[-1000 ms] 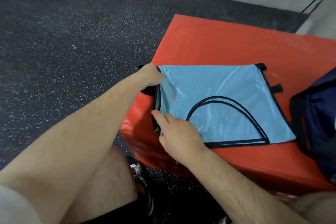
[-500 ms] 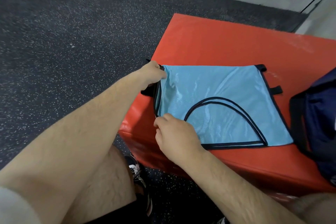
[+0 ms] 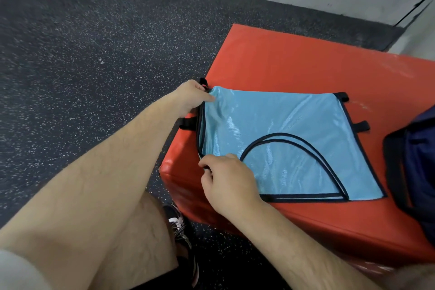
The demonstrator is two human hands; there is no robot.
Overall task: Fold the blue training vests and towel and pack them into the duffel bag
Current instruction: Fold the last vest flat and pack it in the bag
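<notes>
Here the vest (image 3: 282, 143) lies flat on the red surface (image 3: 294, 61), with its left edge a little raised where both grips have it. The left grip (image 3: 191, 99) pinches the far left corner, fingers curled round the cloth, and the right grip (image 3: 229, 179) pinches the near end of the same edge. The step looks like folding that side over to the right. It would go best if both corners rise together and travel level, so the glossy cloth lands square on the right hem without bunching. The held edge sits right at the surface's left rim, so a slack hold could drop it toward the floor (image 3: 94, 54). The bag (image 3: 416, 162) stands just beside the right hem and crowds that side, while bare red shows beyond the vest.
</notes>
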